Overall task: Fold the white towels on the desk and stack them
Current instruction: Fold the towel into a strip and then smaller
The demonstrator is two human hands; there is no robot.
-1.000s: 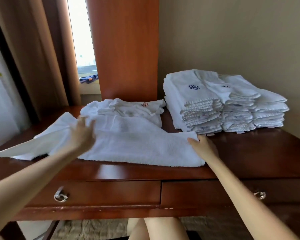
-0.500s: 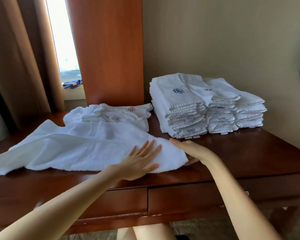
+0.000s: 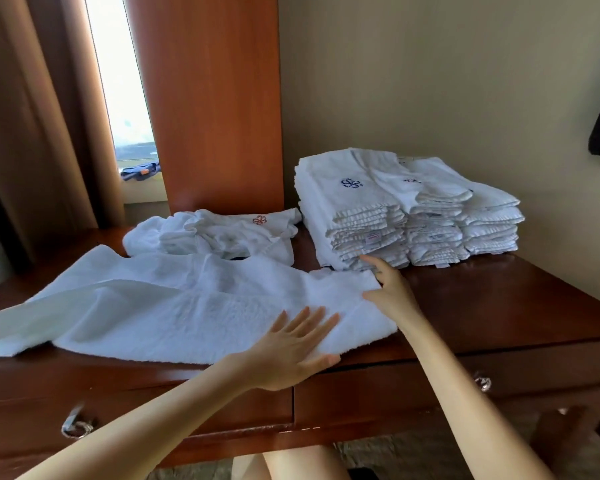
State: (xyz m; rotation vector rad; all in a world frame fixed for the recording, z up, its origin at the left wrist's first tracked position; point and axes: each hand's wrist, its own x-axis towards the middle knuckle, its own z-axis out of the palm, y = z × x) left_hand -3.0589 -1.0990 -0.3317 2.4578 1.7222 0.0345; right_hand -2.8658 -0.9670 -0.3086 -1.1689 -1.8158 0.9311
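On the wooden desk [image 3: 499, 306] a big white towel [image 3: 187, 306] lies spread along the front edge. It reaches from the left part of the desk almost to the middle of the front. Its left end is folded over itself and looks loose, and its right end lies flat.

The left hand [image 3: 291, 348] rests on the right part of this towel, close to the front edge of the desk. Its fingers are straight and spread, the palm is down, and it grasps nothing.

The right hand [image 3: 392, 292] is at the right end of the same towel. Its thumb lies on top of the cloth and the index finger is stretched along the towel's right edge, pointing toward the back. I cannot tell if the other fingers grasp the edge or only touch it.

Behind the big towel, near the back edge, lies a crumpled heap of white towels [image 3: 215, 233] with a small orange flower sign on it. To the right of this heap, at the back right part of the desk, stands a stack of folded white towels [image 3: 395, 216] in several columns, with a dark blue flower sign on top. The index finger of the right hand comes just beside the bottom of this stack.

Under the desk top are two drawers, each with a metal ring handle [image 3: 77, 427]. At the far left hangs a brown curtain [image 3: 32, 133].
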